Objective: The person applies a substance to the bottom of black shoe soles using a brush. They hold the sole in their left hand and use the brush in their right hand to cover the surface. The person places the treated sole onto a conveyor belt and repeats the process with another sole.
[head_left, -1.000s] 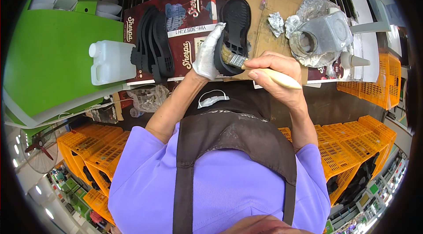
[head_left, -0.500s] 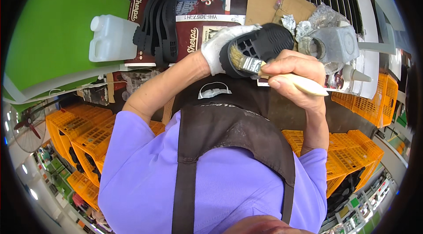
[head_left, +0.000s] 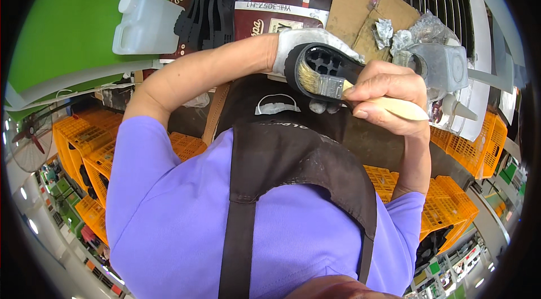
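My left hand (head_left: 287, 48), in a white glove, grips a black shoe sole (head_left: 322, 61) from beneath, with fingertips showing under its near edge. The sole is tilted so its hollow heel with a grid of ribs faces up. Bare, my right hand (head_left: 393, 93) pinches the pale handle of a flat paintbrush (head_left: 331, 86). The brush's tan bristles lie against the inside of the heel rim. The front of the sole is partly hidden behind my right hand.
Several black soles (head_left: 211, 11) lie on dark red printed cardboard at the back left, beside a white jug (head_left: 147, 25). At right are a cut clear plastic container (head_left: 445, 68), crumpled foil (head_left: 384, 33) and a nozzle bottle (head_left: 459, 108). Orange crates (head_left: 442, 203) stand on both sides.
The sole has turned in my left hand and its heel now tilts toward me. My left forearm has swung further across the bench. The brush has moved slightly right with the heel.
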`<action>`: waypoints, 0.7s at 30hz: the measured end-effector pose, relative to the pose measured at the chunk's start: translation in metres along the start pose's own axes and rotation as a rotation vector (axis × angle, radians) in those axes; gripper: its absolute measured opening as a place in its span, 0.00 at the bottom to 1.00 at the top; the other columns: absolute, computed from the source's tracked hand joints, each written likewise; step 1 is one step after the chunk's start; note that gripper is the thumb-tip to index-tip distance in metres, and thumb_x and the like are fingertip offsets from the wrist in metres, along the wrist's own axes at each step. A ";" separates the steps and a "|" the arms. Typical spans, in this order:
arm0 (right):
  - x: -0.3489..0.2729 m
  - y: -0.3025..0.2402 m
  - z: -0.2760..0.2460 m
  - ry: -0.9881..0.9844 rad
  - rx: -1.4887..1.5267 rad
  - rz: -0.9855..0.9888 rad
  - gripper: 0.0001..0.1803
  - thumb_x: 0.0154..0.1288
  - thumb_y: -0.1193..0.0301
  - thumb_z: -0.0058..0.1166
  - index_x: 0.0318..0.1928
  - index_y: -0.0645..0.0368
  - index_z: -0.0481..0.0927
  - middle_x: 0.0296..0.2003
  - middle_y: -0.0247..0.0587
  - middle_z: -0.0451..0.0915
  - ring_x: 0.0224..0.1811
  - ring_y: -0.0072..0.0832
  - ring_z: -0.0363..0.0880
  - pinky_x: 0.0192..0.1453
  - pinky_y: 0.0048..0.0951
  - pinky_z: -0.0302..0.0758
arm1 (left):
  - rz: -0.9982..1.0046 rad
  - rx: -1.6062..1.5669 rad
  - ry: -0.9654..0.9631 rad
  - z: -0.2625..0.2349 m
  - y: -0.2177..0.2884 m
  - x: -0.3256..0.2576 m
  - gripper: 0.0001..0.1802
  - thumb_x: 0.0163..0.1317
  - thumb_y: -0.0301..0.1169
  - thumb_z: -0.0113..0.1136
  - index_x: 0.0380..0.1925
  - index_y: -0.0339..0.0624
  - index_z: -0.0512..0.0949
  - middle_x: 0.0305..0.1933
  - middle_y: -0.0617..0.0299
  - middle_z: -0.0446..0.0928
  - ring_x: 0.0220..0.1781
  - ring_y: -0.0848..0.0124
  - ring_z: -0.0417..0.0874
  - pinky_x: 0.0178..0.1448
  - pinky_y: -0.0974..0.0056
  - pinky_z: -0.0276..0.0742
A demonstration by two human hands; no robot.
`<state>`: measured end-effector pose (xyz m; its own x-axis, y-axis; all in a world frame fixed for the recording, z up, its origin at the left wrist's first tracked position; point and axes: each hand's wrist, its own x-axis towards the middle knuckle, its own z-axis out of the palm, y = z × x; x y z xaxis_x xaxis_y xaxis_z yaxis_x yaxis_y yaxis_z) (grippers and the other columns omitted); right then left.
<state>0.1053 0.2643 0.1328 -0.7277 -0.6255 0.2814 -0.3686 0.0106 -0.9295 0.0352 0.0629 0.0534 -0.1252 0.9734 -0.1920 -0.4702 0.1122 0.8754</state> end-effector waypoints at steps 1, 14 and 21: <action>0.000 0.001 -0.001 -0.006 0.018 0.025 0.12 0.48 0.75 0.64 0.36 0.64 0.82 0.25 0.41 0.78 0.26 0.28 0.76 0.30 0.25 0.71 | -0.006 0.142 -0.007 0.001 0.004 0.000 0.20 0.57 0.22 0.54 0.51 0.33 0.71 0.48 0.55 0.77 0.46 0.72 0.79 0.49 0.67 0.77; 0.005 0.010 -0.015 -0.253 0.073 0.095 0.11 0.53 0.75 0.62 0.38 0.61 0.83 0.27 0.40 0.77 0.30 0.28 0.76 0.34 0.26 0.71 | 0.090 0.252 -0.186 -0.024 -0.016 0.008 0.17 0.58 0.22 0.54 0.48 0.33 0.74 0.43 0.60 0.79 0.41 0.77 0.79 0.44 0.71 0.77; 0.002 0.015 -0.023 -0.312 0.108 0.113 0.10 0.53 0.77 0.61 0.38 0.63 0.83 0.27 0.40 0.77 0.30 0.28 0.75 0.34 0.27 0.70 | 0.004 0.044 -0.153 -0.026 -0.025 0.009 0.17 0.62 0.24 0.48 0.51 0.31 0.72 0.47 0.55 0.78 0.43 0.75 0.80 0.47 0.71 0.77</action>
<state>0.0848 0.2812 0.1249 -0.5424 -0.8336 0.1048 -0.2205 0.0209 -0.9752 0.0231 0.0641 0.0187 0.0089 0.9925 -0.1219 -0.4308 0.1138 0.8953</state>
